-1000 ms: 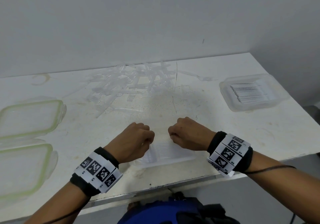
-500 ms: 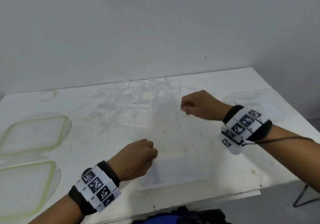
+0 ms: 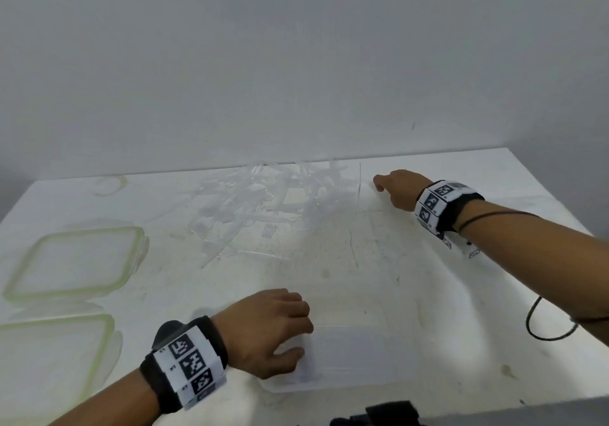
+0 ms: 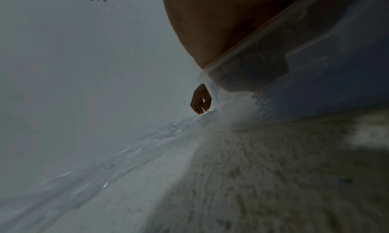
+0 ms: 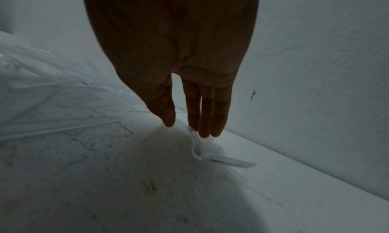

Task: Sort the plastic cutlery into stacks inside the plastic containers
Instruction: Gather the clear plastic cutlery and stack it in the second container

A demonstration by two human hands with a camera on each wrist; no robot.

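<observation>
Right hand (image 5: 168,57) reaches out at 1 o'clock on the table (image 3: 428,293), fingers straight, tips touching the handle of 1 stray clear fork (image 5: 212,156) near the wall; nothing pinched yet. Left hand (image 3: 267,330) at 6 o'clock grips the left rim of the clear container (image 3: 349,359), fingers curled over its edge. Risk: the fork lies flat and slick, so fingertips may skid it toward the wall or fail to get under it; a lurch while stretching could drag the container off the near edge. Cutlery pile (image 3: 263,201) sits tangled at 12 o'clock, so lifting 1 piece may pull others along. Contents of the held container: blurred, cannot tell. 2 green-rimmed lids (image 3: 75,261) lie at 9 o'clock.
</observation>
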